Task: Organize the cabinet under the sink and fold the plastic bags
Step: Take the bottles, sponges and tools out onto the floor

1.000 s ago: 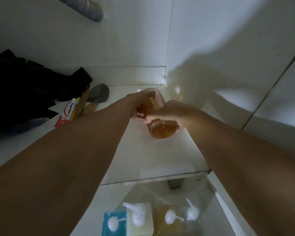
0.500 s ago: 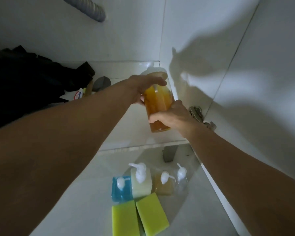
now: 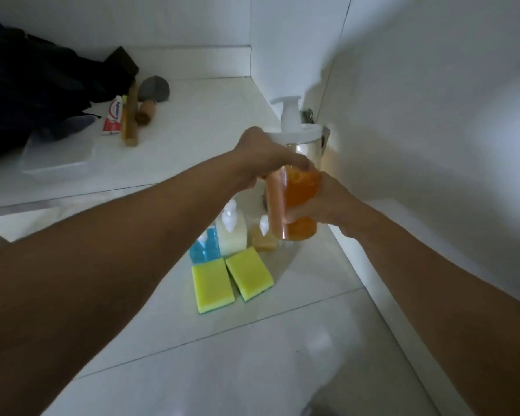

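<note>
Fingers [image 3: 294,163] round upright bottle [image 3: 300,187] (pump up) —

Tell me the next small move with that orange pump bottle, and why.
Probably lower the orange pump bottle, held by both the left hand and right hand, onto the floor beside the amber bottle, since the other dispensers stand grouped there behind the sponges.

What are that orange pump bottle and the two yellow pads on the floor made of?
The orange bottle looks like clear glossy plastic, possibly glass: the liquid shows through and the wall glints. Its pump top is opaque white plastic. The yellow pads look like matte sponge foam with a thin green edge.
</note>
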Motion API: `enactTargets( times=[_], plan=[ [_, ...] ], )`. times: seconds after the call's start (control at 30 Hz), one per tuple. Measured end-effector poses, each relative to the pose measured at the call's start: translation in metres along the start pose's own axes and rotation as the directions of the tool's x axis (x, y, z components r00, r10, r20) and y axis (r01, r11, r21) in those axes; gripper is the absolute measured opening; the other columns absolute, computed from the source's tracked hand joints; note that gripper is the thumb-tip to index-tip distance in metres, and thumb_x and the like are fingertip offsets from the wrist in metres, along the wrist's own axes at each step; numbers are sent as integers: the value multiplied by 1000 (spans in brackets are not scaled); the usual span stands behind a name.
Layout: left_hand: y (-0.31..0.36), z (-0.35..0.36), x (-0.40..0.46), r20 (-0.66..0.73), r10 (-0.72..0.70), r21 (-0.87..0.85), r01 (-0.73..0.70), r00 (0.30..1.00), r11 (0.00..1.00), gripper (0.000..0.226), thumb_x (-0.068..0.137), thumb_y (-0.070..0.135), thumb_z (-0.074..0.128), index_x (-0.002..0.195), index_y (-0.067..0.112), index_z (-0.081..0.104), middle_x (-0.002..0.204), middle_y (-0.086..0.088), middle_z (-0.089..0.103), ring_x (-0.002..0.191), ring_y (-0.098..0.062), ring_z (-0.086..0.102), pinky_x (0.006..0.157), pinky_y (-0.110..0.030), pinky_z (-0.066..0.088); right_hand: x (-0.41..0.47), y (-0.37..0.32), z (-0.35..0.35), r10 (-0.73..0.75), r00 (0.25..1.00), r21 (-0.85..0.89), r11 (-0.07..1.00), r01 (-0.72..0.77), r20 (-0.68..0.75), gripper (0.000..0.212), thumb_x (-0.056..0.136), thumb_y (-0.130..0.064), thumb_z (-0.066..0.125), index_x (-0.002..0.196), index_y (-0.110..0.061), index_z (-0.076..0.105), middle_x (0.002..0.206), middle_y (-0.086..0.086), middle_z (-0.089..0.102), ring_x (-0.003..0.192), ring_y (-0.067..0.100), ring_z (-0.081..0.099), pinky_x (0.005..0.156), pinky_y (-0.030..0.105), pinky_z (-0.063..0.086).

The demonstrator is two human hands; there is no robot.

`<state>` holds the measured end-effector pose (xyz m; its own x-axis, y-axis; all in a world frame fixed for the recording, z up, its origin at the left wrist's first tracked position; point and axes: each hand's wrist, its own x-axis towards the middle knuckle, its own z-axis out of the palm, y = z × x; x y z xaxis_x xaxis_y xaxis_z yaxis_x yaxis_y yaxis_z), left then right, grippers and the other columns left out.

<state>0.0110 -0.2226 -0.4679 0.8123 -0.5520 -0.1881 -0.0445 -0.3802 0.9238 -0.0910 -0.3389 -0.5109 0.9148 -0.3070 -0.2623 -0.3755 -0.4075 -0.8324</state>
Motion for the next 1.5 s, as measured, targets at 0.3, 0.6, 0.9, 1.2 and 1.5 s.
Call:
enactTargets(
  times=[0.3, 0.6, 0.9, 1.2, 1.5],
  plan=[
    [-89, 79, -22, 34, 74, 149, -78, 997, 986, 80, 23, 42, 83, 99, 21, 65, 92, 2, 70, 88, -21, 67, 76, -44, 58, -19, 105, 28, 135, 987, -9, 991, -137, -86, 67, 49, -15, 94, 105, -29, 61, 102, -3, 68, 96, 18, 67, 82, 46, 58],
    [-112, 110, -25, 61, 137, 243, -148, 989, 959, 84, 54, 20, 89, 127, 13, 48, 118, -1, 56, 108, -17, 52, 94, -35, 43, -7, 160, 44, 135, 974, 29, 991, -132, -184, 75, 55, 6, 88, 111, -28, 51, 99, -14, 64, 83, -6, 60, 60, 0, 43],
    [-120, 112, -13, 119, 127, 206, -149, 985, 967, 73, 62, 9, 86, 126, 17, 52, 106, 5, 59, 103, -16, 54, 94, -33, 43, 6, 176, 50, 188, 960, -23, 980, -197, -206, 83, 45, -21, 93, 119, -27, 55, 91, -13, 72, 84, 1, 68, 83, 26, 55],
    [-126, 107, -7, 171, -5, 264, -41, 985, 964, 72, 61, 21, 89, 121, 14, 49, 108, 0, 56, 103, -19, 50, 88, -35, 47, 9, 167, 43, 318, 942, -257, 906, -335, -107, 56, 46, -38, 87, 97, -26, 68, 94, -8, 74, 84, 13, 70, 79, 40, 59],
    [-119, 34, -3, 257, -168, 472, 28, 952, 881, 58, 64, 11, 88, 115, 4, 63, 107, -14, 68, 90, -31, 69, 83, -42, 58, -3, 95, 39, 667, 725, -584, 661, -470, 171, 20, 93, -12, 60, 108, 0, 55, 101, 17, 64, 90, 33, 69, 86, 41, 56]
  ],
)
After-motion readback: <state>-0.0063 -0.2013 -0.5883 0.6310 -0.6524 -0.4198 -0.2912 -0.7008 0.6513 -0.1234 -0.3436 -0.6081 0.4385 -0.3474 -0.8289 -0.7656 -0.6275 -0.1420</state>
